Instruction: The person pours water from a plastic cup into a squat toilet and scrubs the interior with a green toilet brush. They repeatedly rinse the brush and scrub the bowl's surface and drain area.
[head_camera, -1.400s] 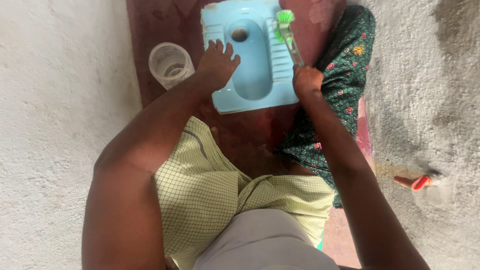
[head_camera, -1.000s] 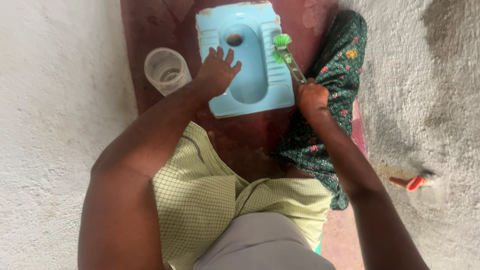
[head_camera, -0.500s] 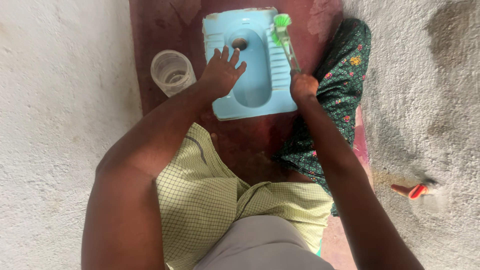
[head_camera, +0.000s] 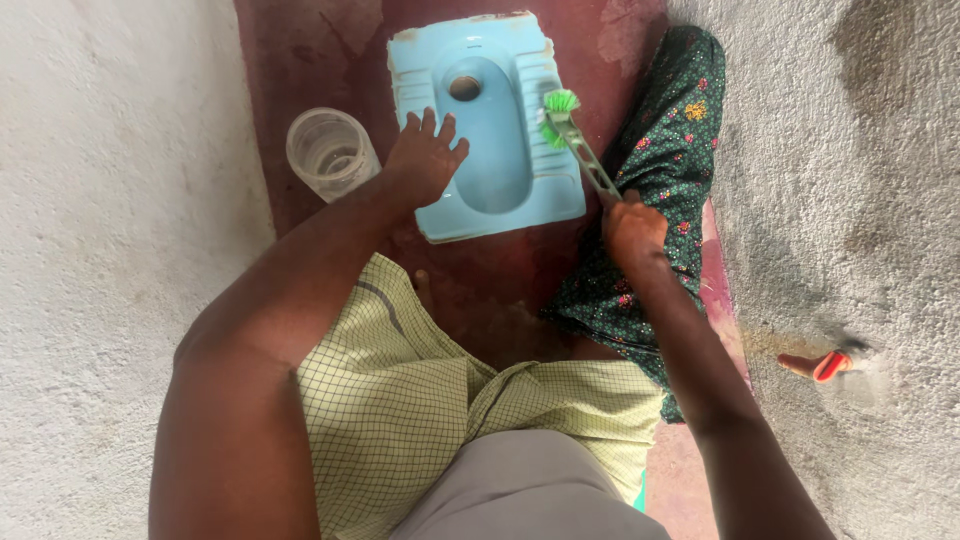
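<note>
- Since half a second back, I see the right hand (head_camera: 636, 232) has pulled toward the body and the brush (head_camera: 572, 135) has slid down the pan's right footrest — its green bristles now sit mid-rest instead of up by the far corner.
- My right hand is closed in a fist round the brush handle, forearm running straight up from the lower right, the handle slanting up and left onto the pan.
- The left hand (head_camera: 424, 158) lies flat, fingers spread wide, palm pressed on the left footrest of the blue squat pan (head_camera: 490, 210) — holding nothing, just braced.
- The pan sits in a dark red floor strip (head_camera: 480, 290) between two rough grey walls; the strip is narrow, with a clear plastic jug (head_camera: 330, 152) just beside the left wrist and a dark flowered cloth (head_camera: 668, 150) touching the pan's right edge.
- The pan looks pale blue and glossy, ridged on both rests, its drain hole (head_camera: 465, 88) open at the far end.
- A red-handled tool (head_camera: 818, 366) lies well apart on the grey surface at right.
</note>
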